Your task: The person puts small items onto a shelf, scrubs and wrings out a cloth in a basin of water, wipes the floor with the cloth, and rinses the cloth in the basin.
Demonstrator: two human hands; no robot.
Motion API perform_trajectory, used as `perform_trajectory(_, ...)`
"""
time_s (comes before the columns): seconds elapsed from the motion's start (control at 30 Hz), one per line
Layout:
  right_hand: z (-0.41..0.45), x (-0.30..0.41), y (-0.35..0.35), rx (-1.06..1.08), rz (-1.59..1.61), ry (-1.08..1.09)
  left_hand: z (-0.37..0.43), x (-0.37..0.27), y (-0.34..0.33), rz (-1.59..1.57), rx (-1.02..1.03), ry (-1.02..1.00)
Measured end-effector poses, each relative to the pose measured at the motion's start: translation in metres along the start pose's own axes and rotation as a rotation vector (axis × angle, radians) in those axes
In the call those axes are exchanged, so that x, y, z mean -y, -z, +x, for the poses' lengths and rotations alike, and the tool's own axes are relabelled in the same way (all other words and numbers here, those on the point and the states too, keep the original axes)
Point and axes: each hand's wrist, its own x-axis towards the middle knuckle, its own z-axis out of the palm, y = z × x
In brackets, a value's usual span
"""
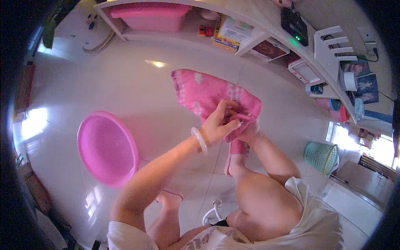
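Observation:
A pink towel-like cloth (203,89) with white patterns hangs over the tiled floor, its wider part spreading to the left. My left hand (220,123), with a pale bangle on the wrist, grips a bunched part of the cloth near its right end. Partly behind that bunch, my right hand (250,131) holds the same end; most of its fingers are hidden by cloth. A pink plastic basin (107,150) stands on the floor to the left of my left forearm, with no cloth visible in it.
A white shelf unit (259,25) curves along the top and right, holding a pink storage box (150,23), books and a router (331,47). A green perforated plastic basket (318,157) stands at the right. My slippered feet and a white cable (215,212) are below.

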Motion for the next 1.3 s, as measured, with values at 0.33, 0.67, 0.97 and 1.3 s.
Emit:
perform_trajectory(0.33,0.042,0.018,0.105,-0.361,0.911,-0.004,0.003,0.042,0.027,0.415,-0.276,0.091)
perform_trajectory(0.67,0.151,-0.009,0.143,-0.748,0.677,-0.214,0.011,0.069,0.047,0.2,-0.452,0.156)
perform_trajectory(0.97,0.182,0.007,0.11,-0.775,0.509,-0.304,0.015,0.066,0.083,0.062,-0.626,0.12)
perform_trajectory(1.3,0.296,-0.049,0.038,0.436,1.296,-0.196,0.025,0.076,0.1,-0.104,-0.779,0.053)
